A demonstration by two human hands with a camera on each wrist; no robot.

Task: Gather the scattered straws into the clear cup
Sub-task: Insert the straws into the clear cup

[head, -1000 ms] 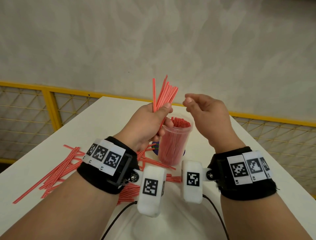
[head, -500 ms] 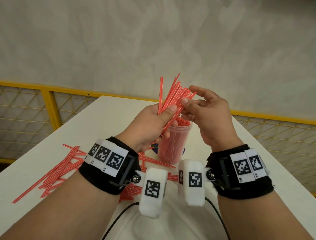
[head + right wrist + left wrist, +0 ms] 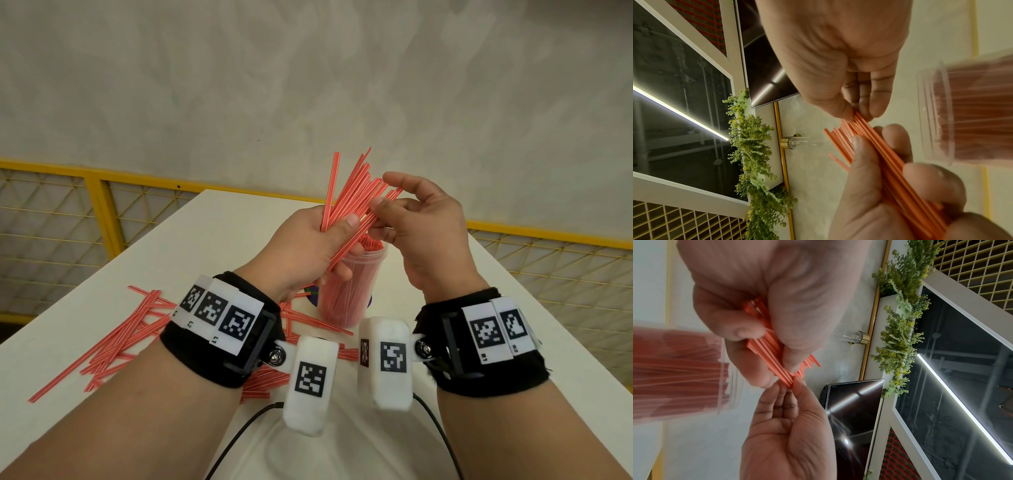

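A: Start with the big things. What's on the table (image 3: pixel 442 274)?

B: A white table with a yellow mesh railing (image 3: pixel 102 205) behind it. The clear cup (image 3: pixel 346 291) stands upright mid-table, already packed with red straws. A loose scatter of straws (image 3: pixel 113 339) lies flat to the left of it, under and beyond the left forearm, well apart from the cup.

A: And the hands?

B: Both are raised just above the cup. The left hand (image 3: pixel 308 253) is clenched around a bundle of straws (image 3: pixel 356 195), thumb pressed across them. The bundle fans up and to the right, its lower ends poking out of the fist right over the cup's mouth.

A: The right hand?

B: The right hand (image 3: pixel 424 233) has thumb and fingertips closed on the upper ends of a few straws in that fan; the right wrist view shows the pinch clearly.

A: So what does the next move hinge on?

B: My read: the bundle's long axis is tilted, not plumb, and the tips are uneven. The cup sits directly below the left fist, so that hand is nearer. The straws likely need squaring up and standing vertical before they'll drop into an already crowded cup.
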